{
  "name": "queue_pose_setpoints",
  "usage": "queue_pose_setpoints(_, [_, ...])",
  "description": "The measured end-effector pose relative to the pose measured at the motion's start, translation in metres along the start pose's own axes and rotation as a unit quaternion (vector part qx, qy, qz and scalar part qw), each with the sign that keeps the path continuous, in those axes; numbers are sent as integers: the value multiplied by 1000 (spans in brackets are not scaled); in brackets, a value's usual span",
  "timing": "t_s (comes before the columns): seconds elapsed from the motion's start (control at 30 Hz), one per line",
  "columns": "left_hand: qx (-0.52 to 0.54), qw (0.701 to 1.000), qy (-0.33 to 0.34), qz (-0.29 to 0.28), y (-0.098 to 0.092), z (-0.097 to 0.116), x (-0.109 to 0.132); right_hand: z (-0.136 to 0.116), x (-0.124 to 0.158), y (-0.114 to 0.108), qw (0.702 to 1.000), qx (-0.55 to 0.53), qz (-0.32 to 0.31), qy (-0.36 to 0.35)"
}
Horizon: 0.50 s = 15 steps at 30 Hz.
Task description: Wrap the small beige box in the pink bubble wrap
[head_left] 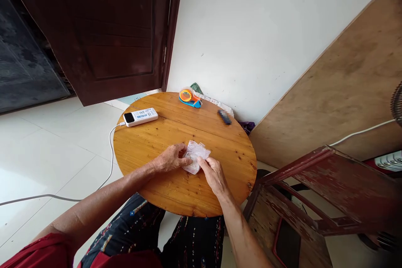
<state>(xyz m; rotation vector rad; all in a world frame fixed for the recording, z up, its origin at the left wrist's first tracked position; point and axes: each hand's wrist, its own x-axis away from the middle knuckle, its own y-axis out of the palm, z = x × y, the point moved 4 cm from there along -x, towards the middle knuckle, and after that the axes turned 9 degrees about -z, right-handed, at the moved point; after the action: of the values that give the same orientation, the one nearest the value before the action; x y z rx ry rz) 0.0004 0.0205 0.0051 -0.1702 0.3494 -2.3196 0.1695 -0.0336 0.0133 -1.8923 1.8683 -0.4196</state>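
A small, crumpled, see-through plastic bag (pixel 196 153) is on the round wooden table (pixel 141 142), close to its middle. What it holds, if anything, I cannot make out. My left hand (pixel 172 158) grips the bag's left edge, thumb on top and fingers curled at the far side. On the right edge, my right hand (pixel 215 173) pinches the plastic with the thumb above and the fingers partly hidden.
A white power bank (pixel 141 117) with a cable (pixel 111 142) lies at the table's left. Towards the back are an orange and blue tape dispenser (pixel 190 97) and a blurred dark object (pixel 224 117). A wooden chair (pixel 282 209) carrying a phone (pixel 287 243) stands right.
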Motion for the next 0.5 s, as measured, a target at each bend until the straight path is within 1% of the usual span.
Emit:
queue_pose_setpoints(0.07, [82, 997, 11, -12, 4, -4, -6, 2, -4, -2, 1000, 23, 12, 7])
queue_pose_setpoints(0.13, [132, 991, 27, -5, 7, -6, -12, 5, -10, -3, 1000, 8, 0, 14])
queue_pose_setpoints(0.23, [139, 990, 24, 21, 10, -9, -20, 9, -15, -2, 998, -56, -25, 12])
queue_pose_setpoints(0.33, [138, 990, 19, 38, 11, -13, -25, 8, -14, 1, 992, -119, -52, 0])
queue_pose_setpoints(0.43, [165, 984, 48, 51, 11, -14, -24, 6, -11, 3, 989, -132, -60, -17])
queue_pose_setpoints(0.5, [198, 977, 71, 45, 10, -12, -22, 7, -10, 3, 989, -135, -61, -15])
